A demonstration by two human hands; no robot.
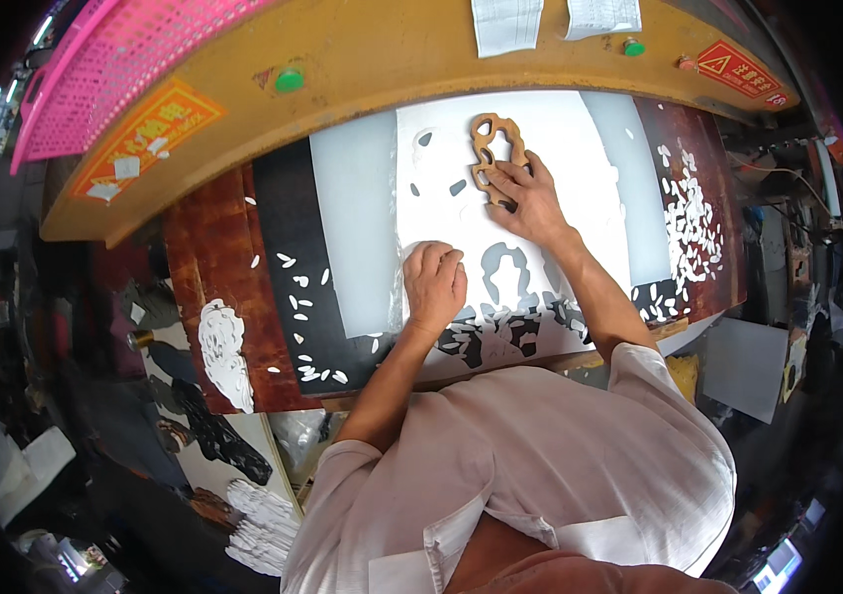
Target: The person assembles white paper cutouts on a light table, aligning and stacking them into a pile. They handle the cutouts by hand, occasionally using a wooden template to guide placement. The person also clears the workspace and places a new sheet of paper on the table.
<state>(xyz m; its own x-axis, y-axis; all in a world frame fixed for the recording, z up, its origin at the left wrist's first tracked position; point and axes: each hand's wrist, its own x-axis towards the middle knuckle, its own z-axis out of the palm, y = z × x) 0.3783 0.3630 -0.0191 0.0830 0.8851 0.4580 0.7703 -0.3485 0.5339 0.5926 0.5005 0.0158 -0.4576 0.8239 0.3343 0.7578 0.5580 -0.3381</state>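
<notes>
A white sheet (441, 148) lies on a pale cutting board (344, 208), with several cut-out holes in it. On its far part sits a tan cutting die (487, 158) with an irregular outline and several openings. My right hand (530, 203) grips the die's near right side, thumb and fingers closed on it. To the left and nearer me, my left hand (433, 285) rests on the sheet's left part, fingers bent and lying on it, with nothing seen in them. Between my hands and nearer me, a cut-out hole (506, 272) shows grey with a white piece inside.
Small white offcuts (694, 233) are heaped at the right and scattered over the black mat (288, 198) at left. A stack of cut white pieces (226, 351) lies on the reddish-brown table (205, 238). A yellow machine beam (362, 84) with green buttons spans the far side; a pink basket (124, 74) stands on it.
</notes>
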